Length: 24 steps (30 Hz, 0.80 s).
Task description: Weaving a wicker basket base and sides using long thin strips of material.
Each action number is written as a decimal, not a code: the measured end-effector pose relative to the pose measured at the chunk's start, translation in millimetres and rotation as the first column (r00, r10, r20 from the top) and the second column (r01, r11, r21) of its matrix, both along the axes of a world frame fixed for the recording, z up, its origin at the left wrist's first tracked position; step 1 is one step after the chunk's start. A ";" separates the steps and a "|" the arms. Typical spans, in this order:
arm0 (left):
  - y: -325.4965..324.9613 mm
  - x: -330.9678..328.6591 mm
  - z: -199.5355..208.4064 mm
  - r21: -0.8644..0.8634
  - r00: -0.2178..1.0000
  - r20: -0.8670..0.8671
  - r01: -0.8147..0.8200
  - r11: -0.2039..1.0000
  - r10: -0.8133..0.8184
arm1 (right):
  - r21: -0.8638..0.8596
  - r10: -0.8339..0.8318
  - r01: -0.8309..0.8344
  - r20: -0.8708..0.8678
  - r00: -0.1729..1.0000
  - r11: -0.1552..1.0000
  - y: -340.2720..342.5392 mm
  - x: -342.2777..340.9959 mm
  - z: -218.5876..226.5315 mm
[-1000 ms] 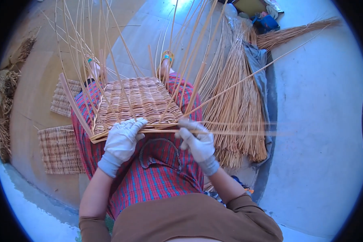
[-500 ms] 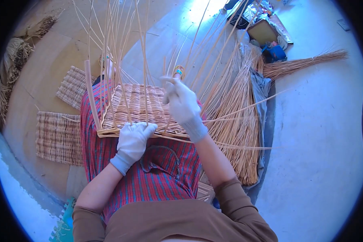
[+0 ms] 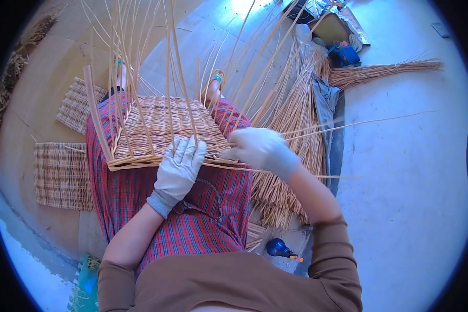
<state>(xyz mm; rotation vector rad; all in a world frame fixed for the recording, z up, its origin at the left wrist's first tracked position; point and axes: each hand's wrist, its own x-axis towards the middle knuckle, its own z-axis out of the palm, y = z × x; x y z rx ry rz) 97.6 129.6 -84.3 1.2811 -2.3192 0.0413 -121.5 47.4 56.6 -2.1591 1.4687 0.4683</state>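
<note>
At mid-frame, the white-gloved left hand (image 3: pixel 179 171) anchors the near edge of the flat tan wicker panel (image 3: pixel 166 122) with closed fingers, ideally steady while strands are drawn snug where the white-gloved right hand (image 3: pixel 260 150) curls its fingers, hold unclear.

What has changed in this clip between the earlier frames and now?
The right hand, raised over the woven panel half a second ago, is back down by the right end of its near edge; whether it grips a strand is unclear. The left hand has shifted rightward along that edge. The floor mats and straw bundle stayed put.
</note>
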 end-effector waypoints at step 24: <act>-24.2 6.2 45.7 0.477 0.946 -0.324 0.150 0.866 0.015 | -0.331 -0.337 0.768 0.753 0.565 0.549 17.1 35.2 2.1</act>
